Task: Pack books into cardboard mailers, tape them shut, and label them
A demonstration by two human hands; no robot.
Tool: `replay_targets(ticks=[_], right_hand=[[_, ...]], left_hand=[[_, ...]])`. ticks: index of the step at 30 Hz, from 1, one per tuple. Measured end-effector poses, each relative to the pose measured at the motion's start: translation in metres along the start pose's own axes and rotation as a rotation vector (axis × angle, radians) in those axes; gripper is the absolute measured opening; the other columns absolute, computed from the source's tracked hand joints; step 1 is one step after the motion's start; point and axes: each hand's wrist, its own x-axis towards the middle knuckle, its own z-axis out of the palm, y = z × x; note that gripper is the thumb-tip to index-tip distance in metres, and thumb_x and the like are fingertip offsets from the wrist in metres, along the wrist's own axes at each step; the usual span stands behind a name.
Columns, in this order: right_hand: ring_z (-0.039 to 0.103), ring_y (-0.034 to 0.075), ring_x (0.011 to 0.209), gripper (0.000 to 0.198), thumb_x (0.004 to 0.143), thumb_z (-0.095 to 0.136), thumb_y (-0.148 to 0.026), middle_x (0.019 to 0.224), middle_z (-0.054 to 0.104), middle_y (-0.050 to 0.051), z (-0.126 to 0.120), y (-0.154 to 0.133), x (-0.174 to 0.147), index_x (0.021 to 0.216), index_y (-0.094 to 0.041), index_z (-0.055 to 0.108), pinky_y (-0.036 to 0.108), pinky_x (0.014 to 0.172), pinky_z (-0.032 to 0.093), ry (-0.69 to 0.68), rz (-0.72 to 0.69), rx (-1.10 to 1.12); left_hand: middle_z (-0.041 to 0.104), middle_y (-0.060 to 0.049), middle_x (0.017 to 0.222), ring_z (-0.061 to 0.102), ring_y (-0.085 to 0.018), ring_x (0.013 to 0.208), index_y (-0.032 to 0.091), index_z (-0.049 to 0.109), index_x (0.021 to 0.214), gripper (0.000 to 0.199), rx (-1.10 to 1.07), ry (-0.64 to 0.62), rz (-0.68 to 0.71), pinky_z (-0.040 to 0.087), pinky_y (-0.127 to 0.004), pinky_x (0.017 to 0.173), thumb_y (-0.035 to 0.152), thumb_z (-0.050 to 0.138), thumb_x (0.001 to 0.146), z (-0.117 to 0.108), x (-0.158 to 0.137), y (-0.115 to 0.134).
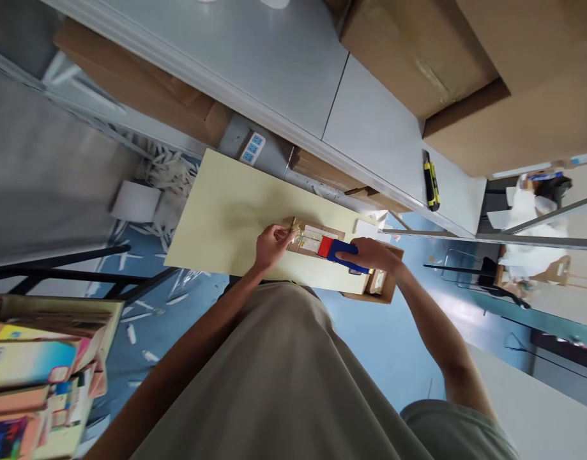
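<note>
A worker's right hand (pixel 370 253) wraps around a blue-and-red block (pixel 341 253) above one end of a brown panel (pixel 316 236) between the hands. The left hand (pixel 271 245), fingers curled, meets the other end; its grip is unclear. Beneath both stretches a cream board (pixel 221 217).

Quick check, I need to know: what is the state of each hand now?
Left hand: fingers curled at the brown strip; whether it grips anything cannot be told.
Right hand: closed, holding the blue-and-red object.
</note>
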Motion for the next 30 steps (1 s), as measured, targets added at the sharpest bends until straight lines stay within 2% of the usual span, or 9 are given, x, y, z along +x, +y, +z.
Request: replay_targets(ticks=[7, 13, 16, 18, 24, 30], right_hand=[[0.073, 0.027, 0.071, 0.066, 0.09, 0.072, -0.085, 0.069, 0.074, 0.011, 0.024, 0.03, 0.027, 0.08, -0.02, 0.072, 0.034, 0.067, 0.049, -0.039, -0.144, 0.132], [0.076, 0.035, 0.092, 0.059, 0.086, 0.083, -0.077, 0.08, 0.075, 0.015, 0.042, 0.051, 0.041, 0.084, -0.019, 0.072, 0.039, 0.077, 0.052, 0.016, -0.148, 0.181], [0.075, 0.035, 0.089, 0.058, 0.085, 0.084, -0.075, 0.075, 0.071, 0.013, 0.043, 0.059, 0.042, 0.085, -0.018, 0.074, 0.039, 0.076, 0.052, 0.026, -0.183, 0.251], [0.075, 0.033, 0.086, 0.059, 0.088, 0.079, -0.076, 0.074, 0.072, 0.012, 0.041, 0.062, 0.041, 0.087, -0.018, 0.075, 0.039, 0.075, 0.053, 0.022, -0.22, 0.251], [0.077, 0.029, 0.087, 0.06, 0.095, 0.069, -0.073, 0.085, 0.078, 0.013, 0.033, 0.064, 0.038, 0.101, -0.014, 0.079, 0.036, 0.076, 0.054, -0.07, -0.234, 0.158], [0.077, 0.027, 0.081, 0.059, 0.097, 0.068, -0.074, 0.081, 0.079, 0.012, 0.031, 0.084, 0.033, 0.092, -0.016, 0.078, 0.034, 0.074, 0.053, -0.133, -0.27, 0.225]], left_hand=[[0.081, -0.008, 0.098, 0.075, -0.02, 0.089, 0.021, 0.071, 0.095, 0.022, 0.151, 0.117, -0.013, 0.057, -0.032, 0.09, 0.042, 0.074, 0.092, 0.019, -0.015, 0.01], [0.079, -0.011, 0.115, 0.076, -0.022, 0.097, 0.022, 0.072, 0.109, 0.031, 0.288, 0.207, 0.053, 0.057, -0.032, 0.091, 0.05, 0.069, 0.098, 0.031, -0.03, 0.011], [0.079, -0.01, 0.113, 0.075, -0.021, 0.091, 0.021, 0.073, 0.111, 0.033, 0.33, 0.242, 0.037, 0.057, -0.033, 0.09, 0.051, 0.073, 0.096, 0.039, -0.028, 0.009], [0.079, -0.009, 0.111, 0.075, -0.02, 0.088, 0.021, 0.075, 0.107, 0.029, 0.367, 0.272, 0.047, 0.057, -0.032, 0.089, 0.047, 0.073, 0.097, 0.045, -0.026, 0.006], [0.076, -0.005, 0.099, 0.071, -0.018, 0.08, 0.022, 0.077, 0.097, 0.017, 0.457, 0.381, 0.137, 0.057, -0.031, 0.088, 0.038, 0.072, 0.097, 0.057, -0.024, -0.001], [0.078, -0.004, 0.094, 0.069, -0.018, 0.077, 0.022, 0.078, 0.092, 0.015, 0.479, 0.379, 0.122, 0.056, -0.031, 0.085, 0.036, 0.072, 0.096, 0.068, -0.026, 0.0]])
